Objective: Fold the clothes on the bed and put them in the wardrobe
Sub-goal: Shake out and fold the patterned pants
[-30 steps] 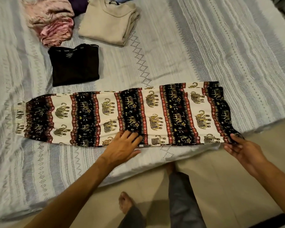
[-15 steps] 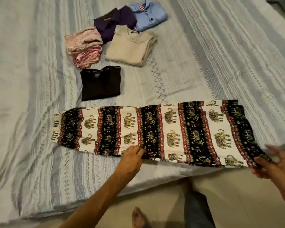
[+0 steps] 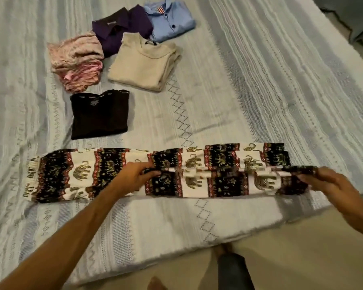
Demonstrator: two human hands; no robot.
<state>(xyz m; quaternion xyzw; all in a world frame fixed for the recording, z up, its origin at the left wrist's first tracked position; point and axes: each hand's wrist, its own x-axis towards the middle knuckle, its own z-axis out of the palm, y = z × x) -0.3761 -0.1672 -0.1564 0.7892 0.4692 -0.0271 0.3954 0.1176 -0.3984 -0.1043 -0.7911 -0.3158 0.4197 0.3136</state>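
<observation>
Thin printed trousers (image 3: 105, 174) lie along the bed (image 3: 260, 91) edge — left hand (image 3: 134, 176) pinches mid-length, right hand (image 3: 323, 181) grips the lifted end; between grips, slack cloth could skew the fold.

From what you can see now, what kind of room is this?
Most likely a bedroom. A wide bed with a striped cover fills the view, folded shirts such as the beige top lie on it, and both hands are folding elephant-print trousers at its edge.

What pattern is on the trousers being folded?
Gold elephants on alternating cream and black bands with red borders, in the head view.
</observation>
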